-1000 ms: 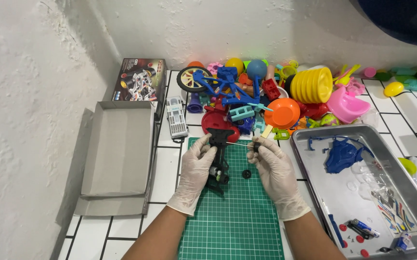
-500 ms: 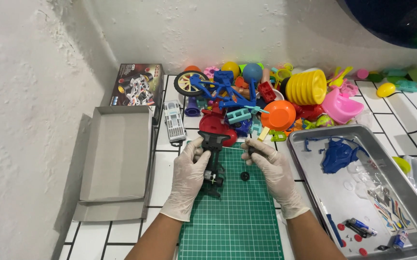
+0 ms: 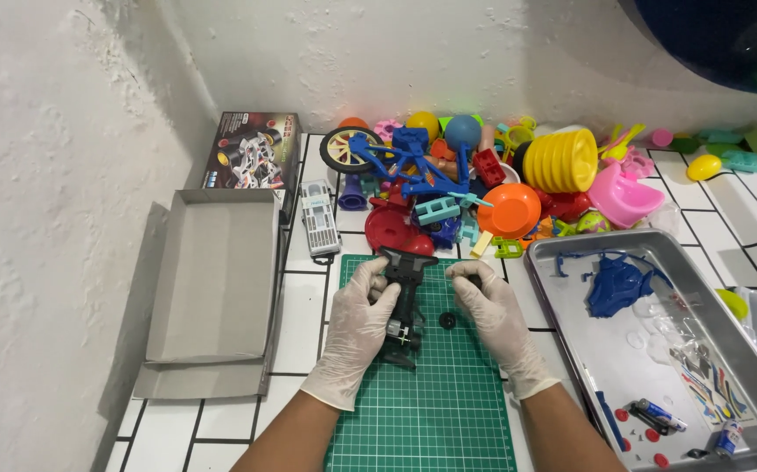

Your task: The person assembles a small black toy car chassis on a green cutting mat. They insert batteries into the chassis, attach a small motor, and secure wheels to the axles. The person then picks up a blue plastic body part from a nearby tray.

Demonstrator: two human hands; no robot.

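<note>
Both my hands wear white gloves over a green cutting mat (image 3: 431, 411). My left hand (image 3: 363, 328) grips a black toy car chassis (image 3: 403, 301) that lies lengthwise on the mat. My right hand (image 3: 492, 310) is closed around a small dark part at its fingertips, just right of the chassis; what the part is I cannot tell. A small black wheel (image 3: 447, 321) lies loose on the mat between my hands.
An open grey cardboard box (image 3: 212, 288) lies at the left, with a printed toy box (image 3: 252, 162) behind it. A heap of colourful plastic toys (image 3: 483, 175) fills the back. At the right stands a metal tray (image 3: 588, 350) with blue parts, red bits and small tools.
My hands with the chassis have shifted slightly toward me on the mat, and the view has tilted a little. The loose wheel stays between them.
</note>
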